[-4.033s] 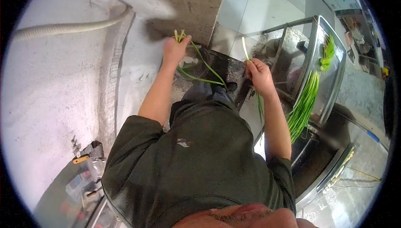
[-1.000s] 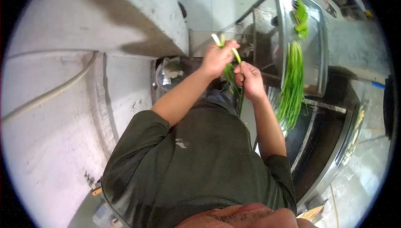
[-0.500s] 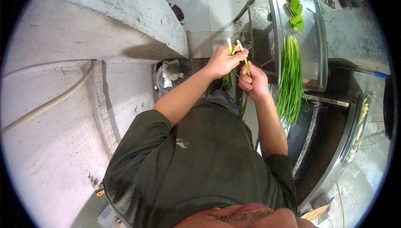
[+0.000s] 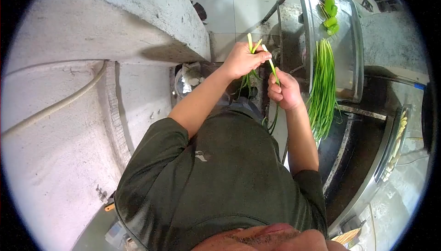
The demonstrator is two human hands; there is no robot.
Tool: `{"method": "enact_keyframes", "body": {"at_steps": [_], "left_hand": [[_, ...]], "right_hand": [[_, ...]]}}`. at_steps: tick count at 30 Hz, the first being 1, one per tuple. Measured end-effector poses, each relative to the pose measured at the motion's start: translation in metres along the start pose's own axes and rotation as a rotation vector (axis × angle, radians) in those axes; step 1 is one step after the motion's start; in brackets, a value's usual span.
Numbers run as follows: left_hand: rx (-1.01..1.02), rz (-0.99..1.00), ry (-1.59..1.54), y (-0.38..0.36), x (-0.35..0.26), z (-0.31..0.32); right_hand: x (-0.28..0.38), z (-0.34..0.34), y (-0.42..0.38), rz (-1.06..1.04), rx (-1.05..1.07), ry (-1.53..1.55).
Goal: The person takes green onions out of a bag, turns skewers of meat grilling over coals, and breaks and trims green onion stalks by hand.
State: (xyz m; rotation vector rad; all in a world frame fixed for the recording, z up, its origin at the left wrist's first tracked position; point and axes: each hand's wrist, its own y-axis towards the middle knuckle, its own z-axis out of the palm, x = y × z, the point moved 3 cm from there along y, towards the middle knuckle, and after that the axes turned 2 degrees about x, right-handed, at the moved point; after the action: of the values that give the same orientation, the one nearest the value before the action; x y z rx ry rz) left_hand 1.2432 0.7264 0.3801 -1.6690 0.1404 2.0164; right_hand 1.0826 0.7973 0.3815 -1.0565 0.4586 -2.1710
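My left hand (image 4: pixel 245 60) is closed around several garlic chives, whose pale ends (image 4: pixel 250 42) stick up past the fingers while green leaves hang below. Its thumb touches a single chive stalk (image 4: pixel 271 61) near the white tip. Lower on that same stalk, my right hand (image 4: pixel 285 91) has its fingers curled round it, and the leaf trails down beneath. To the right of my right hand, a long bunch of green chives (image 4: pixel 323 90) lies over the near side of a metal tray (image 4: pixel 347 62).
Green peppers on thin sticks (image 4: pixel 330 14) lie at the tray's far end. Another tray at right bears pale pieces (image 4: pixel 398 140). A rough wall ledge (image 4: pixel 151 25) juts out at left, with a bin (image 4: pixel 178 83) below it. A ribbed hose (image 4: pixel 55 106) runs along the left wall.
My right hand has shifted slightly right and down, and the single stalk now stands more apart from the stalks in my left hand. The whole view has shifted a little.
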Motion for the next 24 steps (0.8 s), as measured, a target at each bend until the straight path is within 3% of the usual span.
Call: {"method": "enact_keyframes", "body": {"at_steps": [10, 16, 19, 23, 24], "left_hand": [[-0.001, 0.152, 0.165, -0.005, 0.002, -0.015], [-0.069, 0.093, 0.001, -0.01, -0.002, -0.042], [-0.244, 0.059, -0.132, -0.013, -0.007, -0.052], [-0.612, -0.11, 0.0, -0.016, 0.026, -0.072], [-0.543, -0.058, 0.037, -0.016, 0.035, -0.069]], "right_hand": [[0.0, 0.001, -0.001, -0.009, -0.023, -0.071], [0.002, -0.004, -0.003, -0.051, -0.021, -0.171], [0.0, -0.004, -0.004, -0.129, -0.069, -0.299], [-0.004, -0.005, 0.004, -0.261, -0.119, -0.394], [-0.007, -0.007, 0.006, -0.263, -0.132, -0.397]]}}
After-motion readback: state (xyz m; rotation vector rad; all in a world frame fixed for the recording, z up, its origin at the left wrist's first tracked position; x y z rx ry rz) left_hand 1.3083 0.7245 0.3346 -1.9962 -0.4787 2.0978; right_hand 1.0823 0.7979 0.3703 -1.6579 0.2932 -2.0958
